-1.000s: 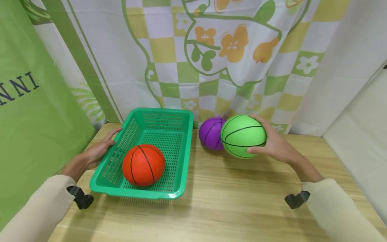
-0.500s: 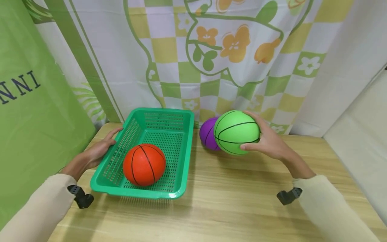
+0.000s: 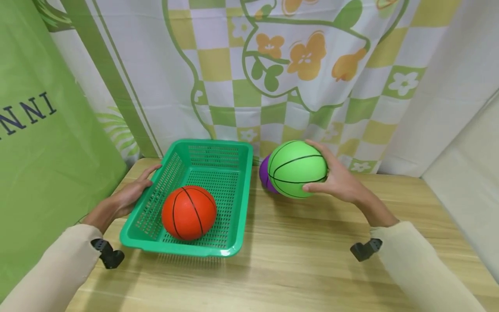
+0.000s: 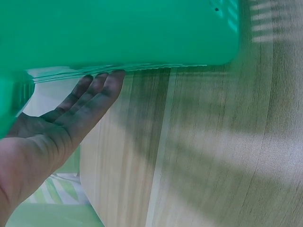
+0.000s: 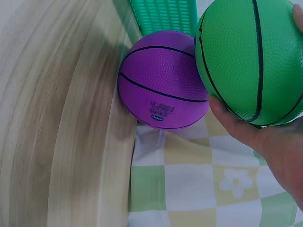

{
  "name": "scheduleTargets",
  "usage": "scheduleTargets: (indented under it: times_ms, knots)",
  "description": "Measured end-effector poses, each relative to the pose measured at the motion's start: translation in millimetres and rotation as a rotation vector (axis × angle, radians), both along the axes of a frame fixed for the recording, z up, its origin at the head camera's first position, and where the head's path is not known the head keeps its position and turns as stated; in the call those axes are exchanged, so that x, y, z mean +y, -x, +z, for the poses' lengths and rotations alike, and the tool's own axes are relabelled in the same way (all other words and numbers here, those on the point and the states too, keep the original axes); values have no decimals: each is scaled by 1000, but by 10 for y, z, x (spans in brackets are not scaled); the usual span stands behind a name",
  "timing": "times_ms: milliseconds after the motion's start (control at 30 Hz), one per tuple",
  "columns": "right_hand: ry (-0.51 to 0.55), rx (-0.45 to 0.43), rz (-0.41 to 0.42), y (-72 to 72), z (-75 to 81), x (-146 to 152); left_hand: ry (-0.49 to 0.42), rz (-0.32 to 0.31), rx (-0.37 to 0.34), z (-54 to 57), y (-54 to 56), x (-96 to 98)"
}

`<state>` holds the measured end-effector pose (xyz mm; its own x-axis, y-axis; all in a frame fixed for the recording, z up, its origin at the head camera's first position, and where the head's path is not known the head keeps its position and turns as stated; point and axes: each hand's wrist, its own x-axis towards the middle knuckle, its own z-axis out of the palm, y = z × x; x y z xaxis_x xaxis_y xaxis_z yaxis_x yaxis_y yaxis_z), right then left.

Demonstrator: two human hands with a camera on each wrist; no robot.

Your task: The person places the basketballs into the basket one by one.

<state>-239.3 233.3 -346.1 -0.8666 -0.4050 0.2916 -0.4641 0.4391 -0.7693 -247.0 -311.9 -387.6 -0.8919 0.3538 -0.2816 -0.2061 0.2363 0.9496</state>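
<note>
Facing a checked curtain (image 3: 218,65) and, beside a green basket (image 3: 183,248), a purple ball (image 5: 163,71) resting on a wooden table (image 3: 296,264). Holding a green ball (image 3: 298,169) above the table, partly covering the purple ball, in a widely spread right hand (image 3: 340,180); touching the basket's left outer side with a straight-fingered left hand (image 3: 130,194). Counting three balls, including a red ball (image 3: 189,212) inside, and one basket.
</note>
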Motion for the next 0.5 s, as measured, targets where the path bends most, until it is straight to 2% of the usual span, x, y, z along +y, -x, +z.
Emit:
scheduleTargets:
  times_ms: [200, 500]
  knots:
    - [-29, 4, -9, 22, 51, -105, 3, 1, 2, 12, -7, -2]
    - [36, -10, 26, 48, 85, -283, 3, 2, 2, -12, -2, -5]
